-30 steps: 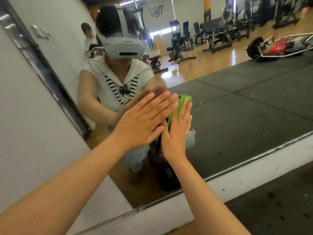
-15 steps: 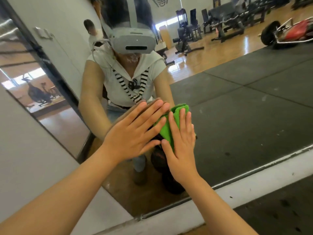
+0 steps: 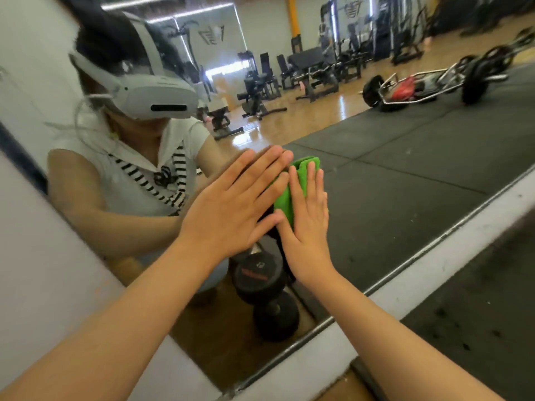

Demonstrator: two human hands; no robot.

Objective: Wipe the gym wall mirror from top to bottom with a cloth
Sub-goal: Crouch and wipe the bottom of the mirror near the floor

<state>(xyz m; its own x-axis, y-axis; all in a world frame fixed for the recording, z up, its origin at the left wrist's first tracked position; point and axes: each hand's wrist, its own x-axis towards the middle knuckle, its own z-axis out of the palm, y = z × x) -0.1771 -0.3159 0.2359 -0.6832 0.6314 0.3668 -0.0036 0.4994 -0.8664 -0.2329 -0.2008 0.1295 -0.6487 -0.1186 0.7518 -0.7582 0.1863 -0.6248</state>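
From the head view, the cloth (image 3: 285, 198) is pinned only by flat palms, low on the mirror (image 3: 405, 169) and near its bottom frame (image 3: 434, 250). I judge it could slip or bunch out from under the hands if pressure drops, and bare skin on the glass would leave smears. The right hand (image 3: 308, 227) lies outstretched, fingers straight, pressing the green cloth against the glass. The left hand (image 3: 228, 204) is likewise spread flat, its fingertips overlapping the cloth's left edge. Neither hand curls round anything.
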